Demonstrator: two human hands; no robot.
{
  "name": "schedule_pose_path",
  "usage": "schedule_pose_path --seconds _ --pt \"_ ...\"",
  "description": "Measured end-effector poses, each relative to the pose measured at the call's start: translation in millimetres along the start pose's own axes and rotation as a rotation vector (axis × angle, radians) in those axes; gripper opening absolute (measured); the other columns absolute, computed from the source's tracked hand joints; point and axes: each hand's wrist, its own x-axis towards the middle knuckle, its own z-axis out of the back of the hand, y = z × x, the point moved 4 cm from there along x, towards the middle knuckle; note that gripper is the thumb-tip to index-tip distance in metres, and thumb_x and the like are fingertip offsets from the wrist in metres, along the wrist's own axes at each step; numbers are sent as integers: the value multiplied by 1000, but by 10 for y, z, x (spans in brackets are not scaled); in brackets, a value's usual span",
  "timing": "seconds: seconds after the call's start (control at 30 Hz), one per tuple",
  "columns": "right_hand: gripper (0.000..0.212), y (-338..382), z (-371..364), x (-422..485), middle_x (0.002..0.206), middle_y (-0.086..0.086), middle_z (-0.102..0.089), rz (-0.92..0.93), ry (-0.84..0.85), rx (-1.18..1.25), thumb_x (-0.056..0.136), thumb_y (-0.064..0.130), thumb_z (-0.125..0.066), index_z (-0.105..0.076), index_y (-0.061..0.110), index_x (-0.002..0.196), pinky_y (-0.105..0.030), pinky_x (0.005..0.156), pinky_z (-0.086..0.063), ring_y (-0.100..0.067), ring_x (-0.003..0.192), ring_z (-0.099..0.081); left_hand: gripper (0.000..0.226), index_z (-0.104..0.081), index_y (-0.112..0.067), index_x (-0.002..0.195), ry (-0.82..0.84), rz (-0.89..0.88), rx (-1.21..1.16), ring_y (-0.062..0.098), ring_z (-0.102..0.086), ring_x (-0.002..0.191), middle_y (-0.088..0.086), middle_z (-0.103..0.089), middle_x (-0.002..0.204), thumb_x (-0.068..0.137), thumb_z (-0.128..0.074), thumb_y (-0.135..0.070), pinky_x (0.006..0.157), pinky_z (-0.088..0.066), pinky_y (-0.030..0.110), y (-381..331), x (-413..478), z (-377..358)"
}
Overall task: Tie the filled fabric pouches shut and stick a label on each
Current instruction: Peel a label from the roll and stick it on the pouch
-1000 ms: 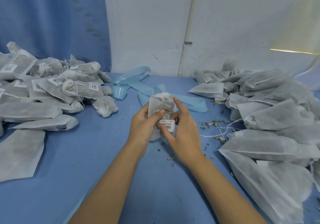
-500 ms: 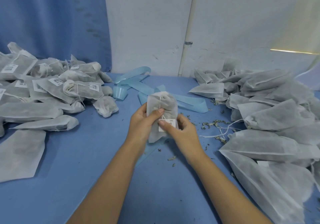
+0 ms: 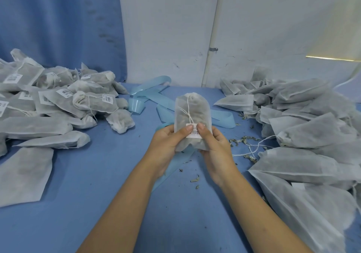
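A white fabric pouch [image 3: 192,114] filled with dried herbs stands upright above the blue table, held between both hands. Its top is gathered and tied with white string [image 3: 188,109]. A white barcode label [image 3: 193,132] sits on its lower front. My left hand [image 3: 167,143] grips the pouch's left side, thumb pressing the label's left edge. My right hand [image 3: 215,147] grips the right side, thumb on the label's right edge.
A heap of tied, labelled pouches [image 3: 58,100] lies on the left. Untied filled pouches [image 3: 304,135] are piled on the right. Light blue label backing strips [image 3: 154,96] curl behind the hands. Herb crumbs [image 3: 242,141] and a loose string [image 3: 256,147] litter the blue table [image 3: 97,174].
The pouch has been raised and turned upright. Both thumbs have come together onto the label, which now lies flat on the pouch front.
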Motion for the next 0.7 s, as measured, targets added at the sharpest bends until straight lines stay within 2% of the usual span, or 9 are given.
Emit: schedule_pose_path --seconds 0.03,0.13,0.27,0.37,0.43,0.53,0.63,0.7 --pt "47 0 0 2 103 -15 -72 -10 3 29 72 33 -74 -67 3 107 -31 85 -55 -23 93 -69 34 -73 -10 94 5 9 -26 19 -69 89 11 -73 98 70 -73 -33 86 -52 31 13 9 -2" --pt "33 0 -9 3 93 -11 -73 -36 29 109 74 28 -71 -69 4 97 -23 68 -55 -17 82 -70 36 -71 -3 99 40 36 -145 17 -70 88 12 -73 99 72 -71 -27 76 -55 23 18 22 -1" --pt "30 3 -3 4 89 -10 -74 -35 2 97 74 26 -71 -71 5 95 -20 63 -53 -16 77 -71 36 -70 -4 98 41 51 -158 16 -70 88 11 -73 98 71 -70 -28 76 -57 24 8 19 5" --pt "31 -7 7 3 89 -11 -74 -21 -34 72 75 29 -71 -72 5 94 -22 65 -54 -18 78 -70 40 -73 -11 94 5 45 10 16 -70 87 9 -74 96 67 -72 -40 76 -59 29 -6 11 15" --pt "29 -9 22 4 90 -10 -74 -8 -66 74 75 31 -72 -72 8 92 -23 68 -54 -17 79 -70 41 -72 -13 97 28 52 184 16 -72 83 6 -75 92 70 -71 -45 64 -58 27 -46 -12 36" --pt "31 3 19 5 91 -9 -74 6 -81 62 77 34 -70 -72 9 95 -22 70 -54 -16 81 -69 34 -68 -10 96 89 97 362 22 -69 60 10 -72 74 81 -66 -41 51 -53 24 -99 -71 84" --pt "37 -20 26 11 100 -1 -74 -21 -99 12 84 39 -62 -69 11 108 -16 69 -52 -10 88 -68 22 -63 -5 86 -36 43 201 15 -59 44 11 -65 60 88 -63 -27 44 -48 20 -150 -51 150" --pt "31 -68 79 24 109 8 -69 -78 -149 -26 90 38 -59 -67 17 111 -13 66 -51 -8 99 -63 7 -62 -10 88 -142 -80 -109 11 -64 55 5 -69 68 90 -60 -17 52 -52 19 -256 -14 205"
